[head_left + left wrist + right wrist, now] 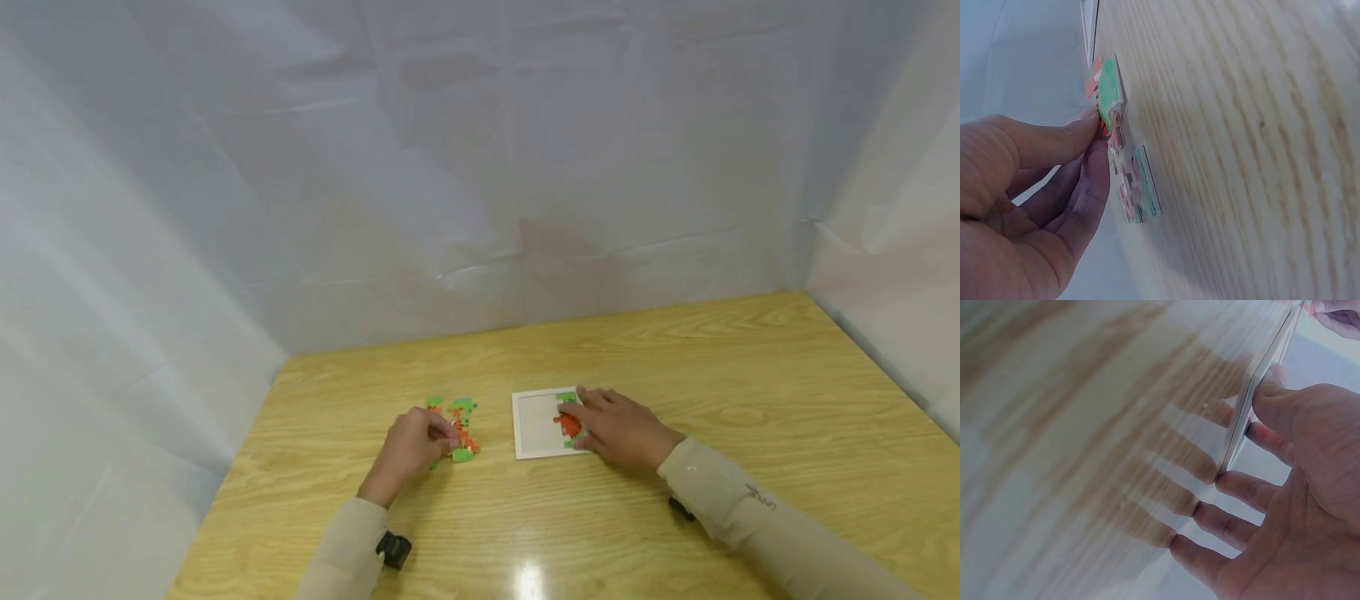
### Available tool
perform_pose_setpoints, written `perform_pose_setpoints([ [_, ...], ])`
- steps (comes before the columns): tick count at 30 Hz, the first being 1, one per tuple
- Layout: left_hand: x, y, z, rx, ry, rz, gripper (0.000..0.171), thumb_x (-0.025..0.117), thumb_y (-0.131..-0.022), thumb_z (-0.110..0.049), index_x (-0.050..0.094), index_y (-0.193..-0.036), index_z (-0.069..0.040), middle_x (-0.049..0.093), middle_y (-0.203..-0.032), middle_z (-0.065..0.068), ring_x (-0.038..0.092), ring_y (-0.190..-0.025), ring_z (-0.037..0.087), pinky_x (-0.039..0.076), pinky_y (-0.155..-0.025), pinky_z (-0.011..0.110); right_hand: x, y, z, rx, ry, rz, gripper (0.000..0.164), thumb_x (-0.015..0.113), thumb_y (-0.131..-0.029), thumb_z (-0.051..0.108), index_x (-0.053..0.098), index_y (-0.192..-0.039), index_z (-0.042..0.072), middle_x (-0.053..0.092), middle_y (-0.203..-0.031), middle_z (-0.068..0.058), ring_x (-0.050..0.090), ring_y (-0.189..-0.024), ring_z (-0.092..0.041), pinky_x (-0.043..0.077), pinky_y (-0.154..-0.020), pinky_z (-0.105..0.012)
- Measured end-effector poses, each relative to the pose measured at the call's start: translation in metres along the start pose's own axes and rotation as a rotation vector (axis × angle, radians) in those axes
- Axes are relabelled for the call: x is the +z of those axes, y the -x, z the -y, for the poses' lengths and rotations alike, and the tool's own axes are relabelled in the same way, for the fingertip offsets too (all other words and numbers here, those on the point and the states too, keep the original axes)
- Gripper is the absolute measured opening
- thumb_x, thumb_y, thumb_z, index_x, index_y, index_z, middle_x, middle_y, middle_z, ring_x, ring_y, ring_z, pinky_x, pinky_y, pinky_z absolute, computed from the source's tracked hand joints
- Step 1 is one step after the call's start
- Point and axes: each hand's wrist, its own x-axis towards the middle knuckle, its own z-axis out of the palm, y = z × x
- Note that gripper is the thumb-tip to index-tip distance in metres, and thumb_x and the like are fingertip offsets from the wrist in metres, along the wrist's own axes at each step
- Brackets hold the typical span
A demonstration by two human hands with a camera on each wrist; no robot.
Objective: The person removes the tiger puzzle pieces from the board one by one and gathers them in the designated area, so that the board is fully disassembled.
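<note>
My left hand (412, 446) is over the loose jigsaw pieces (462, 455) left of the white puzzle tray (516, 429). In the left wrist view, the thumb and forefinger of my left hand (1041, 169) pinch a piece with red on it, beside a green-edged piece (1110, 87). My right hand (622, 429) lies across the tray's right side. Red and green fitted pieces (570, 426) show partly under its fingers. In the right wrist view, the thumb of my right hand (1279, 481) rests on the tray edge (1244, 412), and outer fingertips touch the tabletop.
The wood-grain table (525, 517) runs back to a pale sheet (480, 183) hung behind it, with more sheeting at both sides. More orange and green pieces (1141, 187) lie below the left fingers in the left wrist view.
</note>
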Motion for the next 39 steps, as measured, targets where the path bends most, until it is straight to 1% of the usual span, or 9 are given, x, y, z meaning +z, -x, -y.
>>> perform_pose_setpoints([
  [7, -0.002, 0.003, 0.001, 0.016, -0.011, 0.007, 0.005, 0.078, -0.089, -0.008, 0.079, -0.087, -0.004, 0.072, -0.082, -0.002, 0.064, -0.072, 0.009, 0.056, -0.066, 0.03, 0.001, 0.0, 0.0, 0.009, -0.008, 0.007, 0.054, 0.06, -0.103, 0.033, 0.047, -0.15, 0.01, 0.039, -0.154, -0.028, 0.042, -0.137, -0.047, 0.039, -0.108, -0.059],
  [13, -0.002, 0.003, 0.0, 0.02, -0.019, 0.005, 0.004, 0.078, -0.088, -0.007, 0.079, -0.089, -0.003, 0.073, -0.083, 0.0, 0.065, -0.071, 0.009, 0.057, -0.066, 0.03, 0.0, 0.0, 0.002, 0.003, -0.014, 0.003, 0.054, 0.06, -0.103, 0.032, 0.048, -0.15, 0.009, 0.039, -0.153, -0.029, 0.042, -0.136, -0.047, 0.039, -0.108, -0.059],
  [15, -0.002, 0.004, 0.0, 0.028, -0.023, 0.003, 0.005, 0.078, -0.089, -0.007, 0.078, -0.087, -0.002, 0.074, -0.083, 0.0, 0.065, -0.071, 0.009, 0.057, -0.066, 0.03, -0.001, 0.001, 0.002, -0.002, -0.01, -0.002, 0.053, 0.061, -0.103, 0.031, 0.048, -0.149, 0.008, 0.04, -0.153, -0.029, 0.042, -0.136, -0.048, 0.039, -0.108, -0.059],
  [23, -0.003, 0.005, 0.0, 0.042, -0.028, 0.005, 0.005, 0.078, -0.088, -0.004, 0.078, -0.083, -0.006, 0.073, -0.082, 0.0, 0.064, -0.07, 0.009, 0.056, -0.065, 0.029, -0.002, 0.001, 0.002, -0.005, -0.015, -0.001, 0.053, 0.06, -0.103, 0.031, 0.048, -0.149, 0.008, 0.04, -0.153, -0.03, 0.042, -0.136, -0.048, 0.039, -0.108, -0.059],
  [28, -0.003, 0.005, 0.0, 0.036, -0.031, 0.012, 0.005, 0.077, -0.089, -0.004, 0.079, -0.084, -0.005, 0.073, -0.082, -0.001, 0.064, -0.072, 0.009, 0.056, -0.068, 0.03, -0.001, 0.001, 0.0, -0.006, -0.019, -0.003, 0.053, 0.06, -0.103, 0.031, 0.048, -0.149, 0.008, 0.04, -0.153, -0.03, 0.042, -0.136, -0.048, 0.039, -0.107, -0.059],
  [31, -0.003, 0.005, -0.001, 0.037, -0.02, 0.01, 0.004, 0.076, -0.09, -0.004, 0.079, -0.087, -0.006, 0.073, -0.085, -0.001, 0.064, -0.073, 0.009, 0.056, -0.068, 0.03, -0.002, 0.002, 0.0, -0.007, -0.022, 0.0, 0.053, 0.06, -0.103, 0.032, 0.048, -0.149, 0.008, 0.04, -0.152, -0.03, 0.043, -0.136, -0.048, 0.039, -0.107, -0.059],
  [37, -0.004, 0.002, -0.008, 0.065, 0.04, 0.009, 0.005, 0.075, -0.09, -0.002, 0.078, -0.093, -0.005, 0.073, -0.088, 0.003, 0.066, -0.076, 0.012, 0.057, -0.067, 0.029, -0.007, 0.001, 0.002, -0.015, -0.027, 0.005, 0.053, 0.062, -0.102, 0.032, 0.05, -0.147, 0.006, 0.041, -0.151, -0.031, 0.044, -0.134, -0.049, 0.04, -0.106, -0.06],
  [39, -0.003, 0.001, -0.012, 0.071, 0.037, 0.003, 0.005, 0.075, -0.091, -0.002, 0.078, -0.094, -0.004, 0.073, -0.088, 0.004, 0.066, -0.076, 0.013, 0.057, -0.067, 0.029, -0.008, 0.001, 0.003, -0.026, -0.022, 0.008, 0.054, 0.063, -0.101, 0.032, 0.051, -0.146, 0.005, 0.042, -0.15, -0.032, 0.045, -0.133, -0.049, 0.04, -0.106, -0.061],
])
